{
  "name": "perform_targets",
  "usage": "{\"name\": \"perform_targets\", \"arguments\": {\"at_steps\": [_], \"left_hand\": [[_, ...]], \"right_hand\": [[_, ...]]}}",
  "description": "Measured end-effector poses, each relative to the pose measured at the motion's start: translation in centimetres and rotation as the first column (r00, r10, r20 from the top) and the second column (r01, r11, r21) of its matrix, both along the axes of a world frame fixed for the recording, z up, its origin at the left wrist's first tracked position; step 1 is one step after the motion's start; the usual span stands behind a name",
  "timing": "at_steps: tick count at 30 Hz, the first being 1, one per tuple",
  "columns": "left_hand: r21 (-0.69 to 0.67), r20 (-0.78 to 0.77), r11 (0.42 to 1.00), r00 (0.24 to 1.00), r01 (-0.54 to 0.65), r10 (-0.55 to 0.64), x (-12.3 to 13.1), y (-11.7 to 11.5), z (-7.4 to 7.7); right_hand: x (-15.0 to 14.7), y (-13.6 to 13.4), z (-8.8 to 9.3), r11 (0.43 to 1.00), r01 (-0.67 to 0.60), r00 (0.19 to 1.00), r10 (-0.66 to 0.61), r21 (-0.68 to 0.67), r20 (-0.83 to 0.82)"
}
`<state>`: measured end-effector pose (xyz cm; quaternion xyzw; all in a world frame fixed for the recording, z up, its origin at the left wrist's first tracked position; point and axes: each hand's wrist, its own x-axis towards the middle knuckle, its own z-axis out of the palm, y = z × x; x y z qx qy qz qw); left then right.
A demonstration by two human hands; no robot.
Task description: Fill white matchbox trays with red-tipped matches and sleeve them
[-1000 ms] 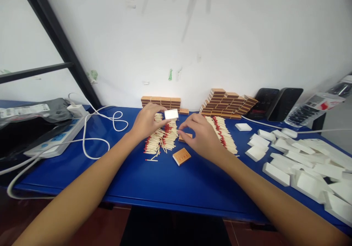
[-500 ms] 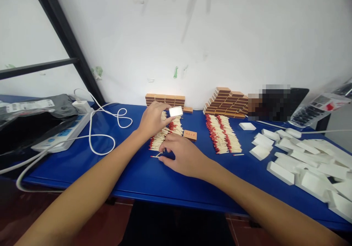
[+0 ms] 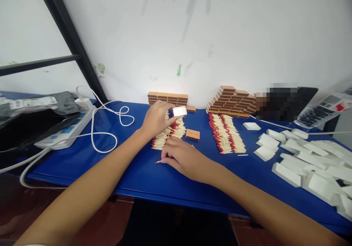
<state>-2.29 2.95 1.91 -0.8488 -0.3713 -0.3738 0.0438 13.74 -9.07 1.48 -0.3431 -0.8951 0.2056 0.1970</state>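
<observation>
My left hand (image 3: pixel 156 118) pinches a small white matchbox tray (image 3: pixel 179 111) above a pile of red-tipped matches (image 3: pixel 178 129). The inner side of the tray faces me. Closer to the table's front edge, the fingers of my right hand (image 3: pixel 183 157) are closed on a match (image 3: pixel 157 162), whose red head sticks out to the left. Part of the match pile is hidden by both hands. Just behind my right hand lies a printed brown matchbox (image 3: pixel 193 134).
Stacked matchboxes (image 3: pixel 168 98) stand against the wall, with a larger stack (image 3: pixel 233 102) farther right. Before it lies a second match pile (image 3: pixel 227 134). Many white trays (image 3: pixel 308 165) cover the right side. A power strip (image 3: pixel 64 130) and white cables (image 3: pixel 104 133) lie left.
My right hand has closed on the match that lay at its fingertips. My left hand still holds the tray in nearly the same place. The whole view has shifted slightly.
</observation>
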Motion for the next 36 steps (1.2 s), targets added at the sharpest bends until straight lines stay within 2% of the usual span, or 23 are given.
{"name": "perform_targets", "arguments": {"at_steps": [4,7,10,12,15,18,22,29,36], "left_hand": [[0.016,-0.008,1.0,1.0,0.011,-0.011,0.0,0.0,-0.1],[0.03,-0.016,0.999,1.0,0.027,-0.026,-0.1,0.1,-0.2],[0.046,-0.032,0.997,0.997,0.065,-0.063,0.1,-0.2,-0.2],[0.049,-0.05,0.993,0.993,0.11,-0.108,0.5,-0.6,-0.2],[0.01,-0.104,0.989,0.984,0.146,-0.145,1.2,-1.5,-0.3],[-0.039,-0.127,0.986,0.978,0.163,-0.167,1.9,-2.3,-0.6],[-0.069,-0.122,0.981,0.974,0.182,-0.189,2.2,-2.6,-0.9],[-0.102,-0.124,0.969,0.963,0.227,-0.238,2.1,-2.6,-0.6],[-0.096,-0.13,0.957,0.95,0.273,-0.284,2.3,-2.7,-0.5]], "right_hand": [[1.8,0.6,0.8,0.999,0.041,0.997,-0.038,0.03,-0.074],[4.7,2.3,1.3,0.981,0.155,0.985,-0.144,0.12,-0.091],[8.1,4.4,1.4,0.906,0.334,0.942,-0.31,0.261,-0.129],[9.7,5.4,1.3,0.854,0.394,0.919,-0.372,0.34,-0.13],[10.4,6.0,1.0,0.815,0.38,0.919,-0.385,0.438,-0.08],[9.7,5.9,0.6,0.797,0.324,0.923,-0.384,0.509,0.013],[8.9,5.5,0.4,0.802,0.284,0.917,-0.388,0.526,0.097],[9.7,5.6,0.0,0.883,0.286,0.956,-0.287,0.371,-0.053],[9.9,6.2,-0.6,0.899,0.231,0.973,-0.214,0.373,-0.085]]}}
